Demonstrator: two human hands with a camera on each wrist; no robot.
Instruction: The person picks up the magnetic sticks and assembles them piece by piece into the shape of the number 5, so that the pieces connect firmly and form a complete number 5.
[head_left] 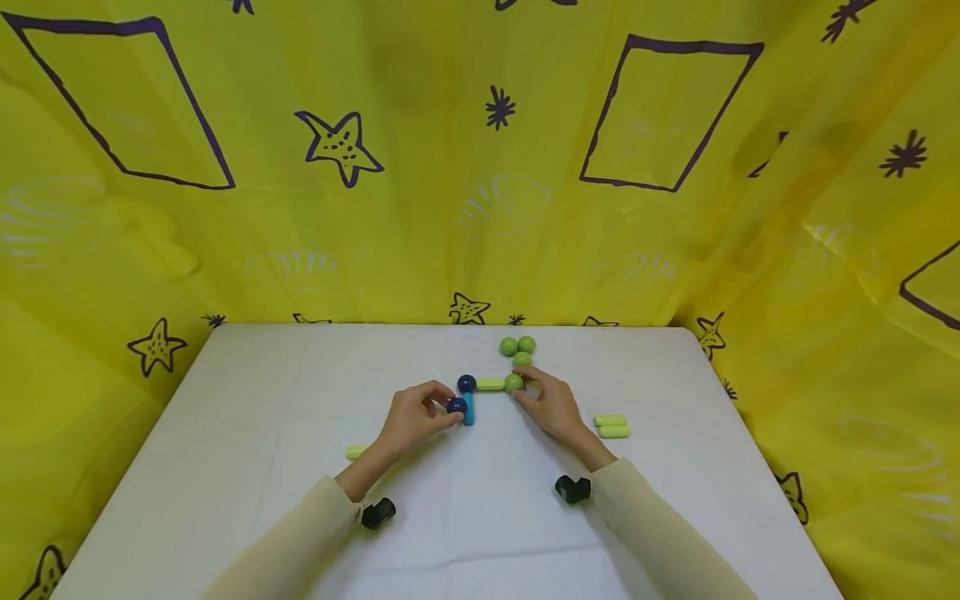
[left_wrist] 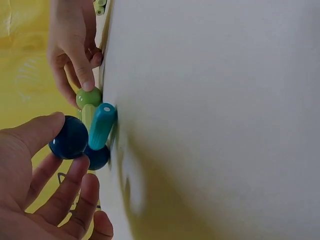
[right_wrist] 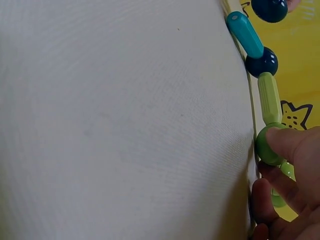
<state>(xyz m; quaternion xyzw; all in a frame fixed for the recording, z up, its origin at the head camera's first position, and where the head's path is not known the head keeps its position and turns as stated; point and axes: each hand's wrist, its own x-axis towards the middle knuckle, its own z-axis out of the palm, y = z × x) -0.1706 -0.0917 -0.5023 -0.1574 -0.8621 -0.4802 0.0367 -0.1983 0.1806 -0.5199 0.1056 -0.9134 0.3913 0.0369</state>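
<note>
My left hand [head_left: 415,417] pinches a dark blue ball [left_wrist: 69,138] between thumb and fingertips. Just beyond it a second dark blue ball [head_left: 467,383] joins a teal rod [head_left: 468,409], whose free end points toward me, and a light green rod [head_left: 491,384] that runs to the right. At that rod's far end sits a green ball [right_wrist: 270,145], which my right hand [head_left: 553,407] grips with thumb and fingers. In the head view the held blue ball overlaps the side of the teal rod.
Several more green balls [head_left: 522,360] lie behind the right hand. Two light green rods [head_left: 613,432] rest at the right, and another light green rod [head_left: 356,452] is partly behind the left wrist. Yellow patterned cloth [head_left: 420,208] rises behind the white table [head_left: 450,525].
</note>
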